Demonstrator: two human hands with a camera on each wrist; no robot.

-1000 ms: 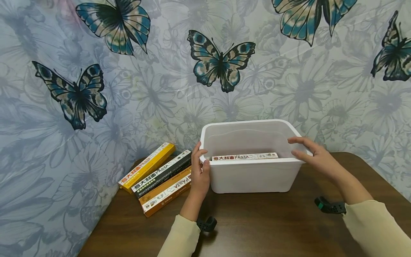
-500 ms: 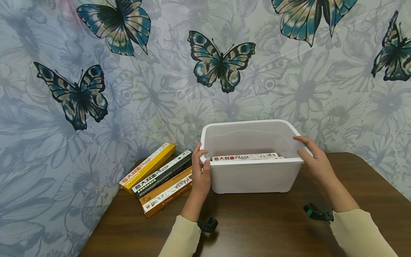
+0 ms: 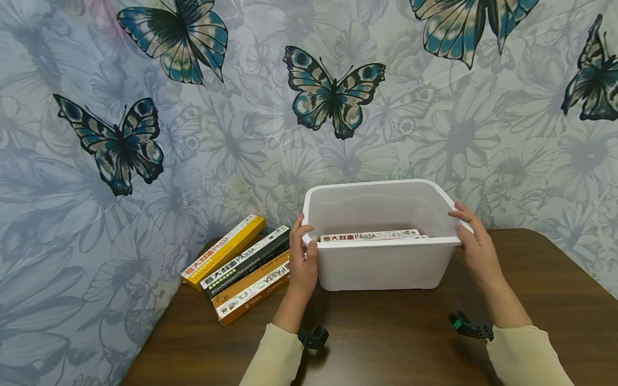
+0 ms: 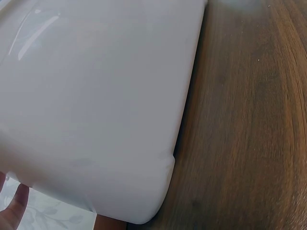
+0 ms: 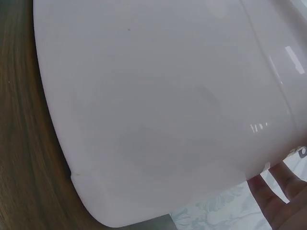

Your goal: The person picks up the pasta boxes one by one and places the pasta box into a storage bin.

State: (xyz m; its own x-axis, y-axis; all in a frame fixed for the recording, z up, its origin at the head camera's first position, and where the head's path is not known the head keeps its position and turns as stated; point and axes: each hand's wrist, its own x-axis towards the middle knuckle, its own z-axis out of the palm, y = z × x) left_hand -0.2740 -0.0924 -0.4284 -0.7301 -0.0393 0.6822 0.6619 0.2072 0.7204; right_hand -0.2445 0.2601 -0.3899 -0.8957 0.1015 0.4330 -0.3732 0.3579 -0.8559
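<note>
Well, butterfly wallpaper (image 3: pixel 227 134) backs the tub (image 3: pixel 381 266) and table (image 3: pixel 386 338)

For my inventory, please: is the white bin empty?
Not empty: a box marked PASTA shows inside the white bin in the head view.

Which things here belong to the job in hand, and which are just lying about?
In the job:
white plastic bin, held at its rim
PASTA-labelled box inside it

Probably just lying about, left of the bin:
yellow pasta box
black pasta box
orange-brown pasta box
</note>
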